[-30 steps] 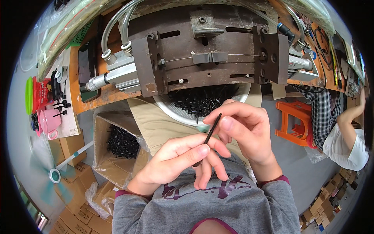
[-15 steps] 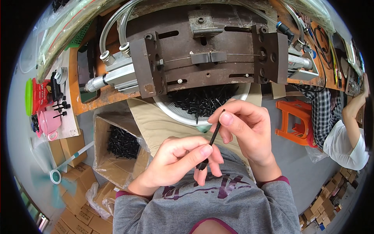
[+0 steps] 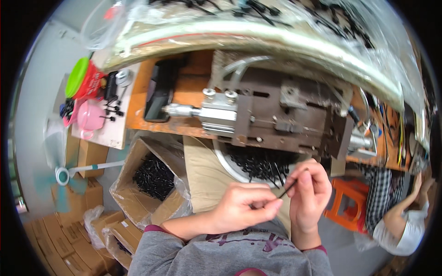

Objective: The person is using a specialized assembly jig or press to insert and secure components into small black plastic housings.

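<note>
Between my two hands is a slim black rod point(image 3: 288, 188), slanting up to the right. My left hand point(image 3: 244, 205) pinches its lower end between thumb and fingers, and the wider head seen earlier is hidden in that grip. Thumb and fingertips of my right hand point(image 3: 309, 195) close on the upper end. Just beyond the hands, a pale round basin point(image 3: 224, 162) on my lap holds many similar black parts point(image 3: 260, 163). Past it stands a brown metal fixture point(image 3: 271, 89) with a small grey block point(image 3: 285, 125) in its middle and a silver cylinder point(image 3: 218, 120) on its left.
On the left are an open cardboard box point(image 3: 124, 184) of black parts, a fan point(image 3: 62, 175) and a pink cup point(image 3: 91, 116). A dark phone-like device point(image 3: 159, 94) lies on the bench. An orange stool point(image 3: 345, 202) and another person point(image 3: 400, 230) are at right. A plastic-covered shelf edge point(image 3: 258, 39) overhangs the fixture.
The view has swung left and up, bringing in the shelf above. The rod lies at a flatter slant, and my left fingers have closed over its wider end. Both hands keep hold of it.
</note>
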`<state>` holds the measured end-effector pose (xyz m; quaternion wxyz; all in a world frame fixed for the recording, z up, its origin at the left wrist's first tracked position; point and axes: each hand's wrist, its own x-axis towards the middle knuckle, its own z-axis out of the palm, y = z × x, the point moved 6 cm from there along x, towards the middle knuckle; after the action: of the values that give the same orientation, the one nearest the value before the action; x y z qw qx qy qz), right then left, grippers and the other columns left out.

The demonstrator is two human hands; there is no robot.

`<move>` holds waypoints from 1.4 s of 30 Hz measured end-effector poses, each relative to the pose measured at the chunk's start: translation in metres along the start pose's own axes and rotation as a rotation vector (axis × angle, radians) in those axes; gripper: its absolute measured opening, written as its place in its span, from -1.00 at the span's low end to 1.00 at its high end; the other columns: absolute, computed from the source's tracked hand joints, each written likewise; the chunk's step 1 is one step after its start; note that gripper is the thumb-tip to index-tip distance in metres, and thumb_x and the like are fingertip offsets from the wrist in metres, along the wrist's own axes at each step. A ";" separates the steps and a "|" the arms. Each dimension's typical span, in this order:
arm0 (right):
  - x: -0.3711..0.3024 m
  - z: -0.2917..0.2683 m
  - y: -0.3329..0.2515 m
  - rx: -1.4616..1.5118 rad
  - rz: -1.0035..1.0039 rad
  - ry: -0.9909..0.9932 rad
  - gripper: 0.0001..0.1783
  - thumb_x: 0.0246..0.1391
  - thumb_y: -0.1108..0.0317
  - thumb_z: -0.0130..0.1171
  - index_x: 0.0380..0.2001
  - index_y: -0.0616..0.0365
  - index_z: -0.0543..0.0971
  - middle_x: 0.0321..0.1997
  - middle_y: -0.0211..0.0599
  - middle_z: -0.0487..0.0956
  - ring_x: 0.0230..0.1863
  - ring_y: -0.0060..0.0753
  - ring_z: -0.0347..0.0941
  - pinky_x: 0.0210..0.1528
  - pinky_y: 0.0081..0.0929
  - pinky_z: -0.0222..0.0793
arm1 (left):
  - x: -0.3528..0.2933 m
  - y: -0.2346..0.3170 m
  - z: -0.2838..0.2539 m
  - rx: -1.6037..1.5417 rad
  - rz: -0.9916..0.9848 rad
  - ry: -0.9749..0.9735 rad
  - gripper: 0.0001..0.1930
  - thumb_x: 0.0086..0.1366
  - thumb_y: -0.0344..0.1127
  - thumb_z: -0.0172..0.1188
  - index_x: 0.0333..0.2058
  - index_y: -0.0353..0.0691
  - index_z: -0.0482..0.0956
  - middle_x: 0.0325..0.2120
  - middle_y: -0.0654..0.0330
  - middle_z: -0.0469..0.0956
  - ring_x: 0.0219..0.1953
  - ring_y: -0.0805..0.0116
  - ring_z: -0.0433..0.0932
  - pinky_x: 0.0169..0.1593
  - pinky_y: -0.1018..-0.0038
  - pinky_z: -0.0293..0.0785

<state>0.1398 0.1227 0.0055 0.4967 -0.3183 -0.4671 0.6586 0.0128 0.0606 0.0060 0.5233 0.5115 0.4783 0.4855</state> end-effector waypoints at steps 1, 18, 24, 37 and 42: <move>0.001 0.002 -0.003 0.001 -0.030 0.023 -0.86 0.28 0.43 0.04 -0.33 0.30 0.49 -0.32 -0.23 0.46 -0.50 -0.67 0.32 -0.45 -0.75 0.25 | 0.001 0.006 -0.001 0.037 0.037 0.014 -0.90 0.19 -0.48 0.27 -0.49 -0.36 0.61 -0.64 0.22 0.50 -0.62 0.54 0.44 -0.54 0.55 0.32; 0.010 -0.037 -0.040 0.006 -0.313 0.279 -0.77 0.38 0.31 -0.08 -0.28 0.28 0.41 -0.33 -0.27 0.41 -0.52 -0.62 0.24 -0.53 -0.73 0.13 | 0.005 0.182 -0.213 0.850 0.727 0.980 -0.70 0.42 -0.27 0.05 -0.31 -0.42 0.62 -0.47 0.18 0.58 -0.49 0.55 0.48 -0.37 0.59 0.42; -0.008 -0.031 -0.043 -0.124 -0.304 0.275 -0.78 0.36 0.33 -0.07 -0.32 0.27 0.41 -0.33 -0.30 0.41 -0.49 -0.65 0.27 -0.55 -0.77 0.15 | 0.038 0.214 -0.372 0.782 0.484 1.148 -0.54 0.43 -0.11 0.03 0.08 -0.41 0.42 -0.12 -0.05 0.59 -0.02 0.29 0.54 0.08 0.43 0.39; -0.005 -0.018 -0.013 -0.200 -0.114 0.083 -0.77 0.16 0.51 0.09 -0.12 0.37 0.46 -0.37 -0.08 0.56 -0.50 -0.47 0.49 -0.58 -0.65 0.45 | -0.074 0.093 -0.319 1.270 0.161 1.166 -0.85 0.16 -0.35 0.32 -0.32 -0.29 0.67 -0.47 0.19 0.60 -0.52 0.48 0.52 -0.34 0.49 0.47; -0.005 -0.012 -0.003 -0.195 -0.060 0.023 -0.79 0.16 0.49 0.10 -0.15 0.36 0.45 -0.38 -0.08 0.56 -0.48 -0.47 0.50 -0.58 -0.64 0.48 | -0.118 0.053 -0.335 1.156 0.100 1.364 -0.78 0.09 -0.32 0.40 -0.29 -0.29 0.69 -0.44 0.17 0.62 -0.49 0.46 0.56 -0.32 0.48 0.49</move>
<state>0.1526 0.1221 0.0037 0.4881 -0.3588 -0.5326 0.5911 -0.3310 -0.0327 0.0532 -0.2359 0.3158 0.8323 0.3897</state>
